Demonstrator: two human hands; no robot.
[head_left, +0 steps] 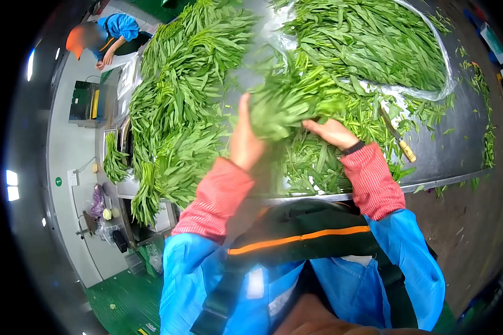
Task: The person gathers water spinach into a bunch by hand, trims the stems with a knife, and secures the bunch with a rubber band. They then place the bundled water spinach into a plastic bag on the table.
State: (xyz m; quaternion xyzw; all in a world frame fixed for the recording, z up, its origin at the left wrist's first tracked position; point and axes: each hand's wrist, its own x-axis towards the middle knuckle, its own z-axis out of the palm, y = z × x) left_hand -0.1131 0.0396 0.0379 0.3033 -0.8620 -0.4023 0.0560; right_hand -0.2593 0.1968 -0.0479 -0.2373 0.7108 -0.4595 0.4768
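Observation:
A bunch of long-leaved greens (288, 100), like water spinach, hangs over the table between my hands, slightly blurred. At its leafy left end is my left hand (246, 139), thumb side up and closed round it, with most fingers hidden by leaves. My right hand (334, 133) pinches the bunch's lower right side, thumb and fingertips drawn together near the stems. Loose stems and leaves (313, 164) lie beneath. To the right of my right hand rests a knife (397, 135) with a wooden handle, its blade pointing away from me.
Bundled greens (179, 106) are stacked along the left side. A large clear plastic bag (444, 84) full of greens lies at the back right. The metal table (458, 137) has scraps along its right edge. Another person (117, 33) in blue leans at the far left.

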